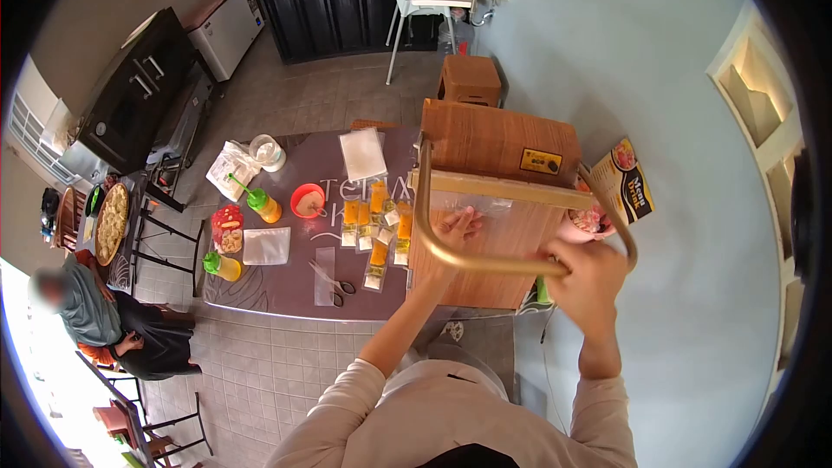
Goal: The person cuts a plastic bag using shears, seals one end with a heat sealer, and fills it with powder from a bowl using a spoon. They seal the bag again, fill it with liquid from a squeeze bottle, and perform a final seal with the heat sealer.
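My right hand [589, 282] is closed around a gold-coloured bar handle [459, 257] of a wood-patterned plastic sealer [503, 134]. Behind and under the bar, my left hand [459, 227] rests on the machine's front board [485, 273]. Its fingers are bent at a clear plastic bag [496, 208] that lies along the sealing edge; the bag's contents are hard to make out. Left of the machine lie several small packets [379, 262] with orange, yellow and white fillings. Black-handled scissors [340, 286] lie open on a flat clear plastic strip [324, 264].
On the dark table [277, 282] are a red bowl [308, 200] of powder, squeeze bottles [264, 205], a clear tub [268, 153] and stacked plastic bags [266, 246]. A menu card [626, 178] and pink container [582, 224] stand right. Another person [130, 321] sits at far left.
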Action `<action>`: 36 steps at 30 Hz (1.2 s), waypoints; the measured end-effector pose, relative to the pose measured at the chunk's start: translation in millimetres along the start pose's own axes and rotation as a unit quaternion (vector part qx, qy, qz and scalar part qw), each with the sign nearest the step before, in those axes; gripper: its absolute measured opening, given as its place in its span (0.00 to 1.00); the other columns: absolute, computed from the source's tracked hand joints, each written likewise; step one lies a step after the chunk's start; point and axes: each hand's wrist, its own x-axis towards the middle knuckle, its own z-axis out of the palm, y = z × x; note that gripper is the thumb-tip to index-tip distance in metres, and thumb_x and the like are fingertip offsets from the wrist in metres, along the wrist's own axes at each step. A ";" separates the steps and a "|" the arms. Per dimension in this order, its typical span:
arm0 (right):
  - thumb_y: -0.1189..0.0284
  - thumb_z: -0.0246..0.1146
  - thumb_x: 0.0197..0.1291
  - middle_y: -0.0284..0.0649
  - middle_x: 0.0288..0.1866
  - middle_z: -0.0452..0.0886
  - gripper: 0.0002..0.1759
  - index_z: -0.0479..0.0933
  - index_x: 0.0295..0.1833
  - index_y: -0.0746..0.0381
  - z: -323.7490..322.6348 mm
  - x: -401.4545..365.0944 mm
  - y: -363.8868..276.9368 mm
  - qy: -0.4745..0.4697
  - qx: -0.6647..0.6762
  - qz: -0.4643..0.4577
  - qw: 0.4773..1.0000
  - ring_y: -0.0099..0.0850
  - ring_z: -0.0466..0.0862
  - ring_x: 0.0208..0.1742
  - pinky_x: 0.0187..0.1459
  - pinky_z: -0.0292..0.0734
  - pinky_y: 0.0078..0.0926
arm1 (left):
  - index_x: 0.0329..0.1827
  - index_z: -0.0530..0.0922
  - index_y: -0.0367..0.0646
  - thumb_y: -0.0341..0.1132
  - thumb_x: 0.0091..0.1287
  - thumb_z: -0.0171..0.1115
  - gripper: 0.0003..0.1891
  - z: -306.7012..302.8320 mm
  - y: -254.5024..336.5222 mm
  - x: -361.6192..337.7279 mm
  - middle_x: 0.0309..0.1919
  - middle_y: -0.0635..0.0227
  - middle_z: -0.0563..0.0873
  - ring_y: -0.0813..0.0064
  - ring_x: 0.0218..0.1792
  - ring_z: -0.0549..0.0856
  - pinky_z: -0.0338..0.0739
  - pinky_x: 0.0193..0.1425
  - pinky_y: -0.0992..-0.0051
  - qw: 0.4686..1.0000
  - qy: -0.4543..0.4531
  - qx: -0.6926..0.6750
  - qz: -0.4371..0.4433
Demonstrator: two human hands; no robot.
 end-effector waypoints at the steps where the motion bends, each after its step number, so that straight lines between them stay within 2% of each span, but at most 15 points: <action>1: 0.69 0.67 0.35 0.35 0.10 0.67 0.08 0.73 0.18 0.55 -1.1 12.3 3.9 0.063 -0.014 -0.028 0.998 0.34 0.68 0.13 0.18 0.61 0.29 | 0.35 0.80 0.39 0.39 0.59 0.61 0.11 -1.0 -7.9 3.5 0.30 0.66 0.84 0.81 0.28 0.81 0.76 0.32 0.81 0.997 -0.006 -0.027 0.065; 2: 0.64 0.66 0.40 0.34 0.09 0.67 0.11 0.72 0.18 0.53 -0.2 27.5 9.8 0.118 -0.027 -0.045 0.992 0.33 0.69 0.13 0.17 0.59 0.28 | 0.34 0.80 0.39 0.39 0.59 0.62 0.11 -2.5 -15.3 6.8 0.30 0.67 0.84 0.81 0.28 0.82 0.76 0.31 0.82 0.990 -0.011 -0.054 0.131; 3: 0.58 0.66 0.44 0.32 0.08 0.66 0.14 0.71 0.17 0.52 0.7 42.6 15.9 0.172 -0.041 -0.062 0.982 0.32 0.69 0.12 0.15 0.58 0.27 | 0.34 0.80 0.39 0.39 0.59 0.62 0.11 -1.5 -12.2 5.6 0.30 0.67 0.84 0.81 0.28 0.82 0.76 0.31 0.82 0.990 -0.012 -0.053 0.127; 5: 0.64 0.68 0.40 0.33 0.08 0.63 0.11 0.72 0.19 0.53 -11.2 67.9 15.0 0.124 -0.115 0.009 0.986 0.32 0.62 0.11 0.17 0.56 0.29 | 0.33 0.81 0.40 0.40 0.58 0.62 0.11 0.6 0.7 1.4 0.30 0.67 0.84 0.81 0.28 0.82 0.75 0.30 0.82 1.000 0.006 -0.010 0.027; 10: 0.67 0.64 0.42 0.32 0.08 0.63 0.07 0.72 0.22 0.54 -15.3 109.7 35.3 0.078 -0.092 0.009 0.993 0.30 0.62 0.12 0.17 0.53 0.27 | 0.33 0.81 0.41 0.40 0.57 0.63 0.11 1.3 -0.9 3.9 0.30 0.67 0.84 0.81 0.27 0.82 0.75 0.30 0.82 0.999 0.001 -0.025 0.021; 21: 0.68 0.63 0.42 0.32 0.08 0.61 0.06 0.73 0.23 0.54 -15.0 98.5 30.7 0.056 -0.096 0.013 0.994 0.29 0.61 0.14 0.19 0.55 0.27 | 0.35 0.81 0.40 0.40 0.58 0.63 0.12 2.8 1.0 6.1 0.31 0.67 0.84 0.80 0.29 0.82 0.75 0.30 0.82 1.000 0.010 -0.014 0.010; 33: 0.62 0.65 0.46 0.32 0.07 0.61 0.13 0.71 0.21 0.55 -15.9 90.4 24.3 0.046 -0.107 0.011 0.993 0.30 0.60 0.12 0.18 0.54 0.28 | 0.35 0.81 0.39 0.39 0.58 0.62 0.11 6.0 5.0 -0.4 0.31 0.67 0.84 0.81 0.28 0.82 0.76 0.30 0.82 1.000 0.007 -0.012 0.017; 35: 0.61 0.63 0.46 0.34 0.10 0.70 0.10 0.74 0.22 0.54 -19.8 87.6 18.5 -0.003 -0.119 0.037 0.992 0.35 0.71 0.14 0.18 0.62 0.31 | 0.35 0.81 0.39 0.39 0.58 0.62 0.11 5.7 4.3 -0.3 0.30 0.67 0.84 0.81 0.28 0.82 0.76 0.30 0.83 1.000 0.007 -0.014 0.018; 36: 0.61 0.63 0.46 0.34 0.10 0.70 0.10 0.74 0.22 0.54 -19.4 84.6 17.9 -0.002 -0.119 0.037 0.992 0.35 0.71 0.14 0.18 0.62 0.31 | 0.35 0.81 0.40 0.39 0.58 0.62 0.11 5.8 4.4 -0.2 0.30 0.67 0.84 0.81 0.27 0.82 0.76 0.30 0.83 1.000 0.008 -0.017 0.019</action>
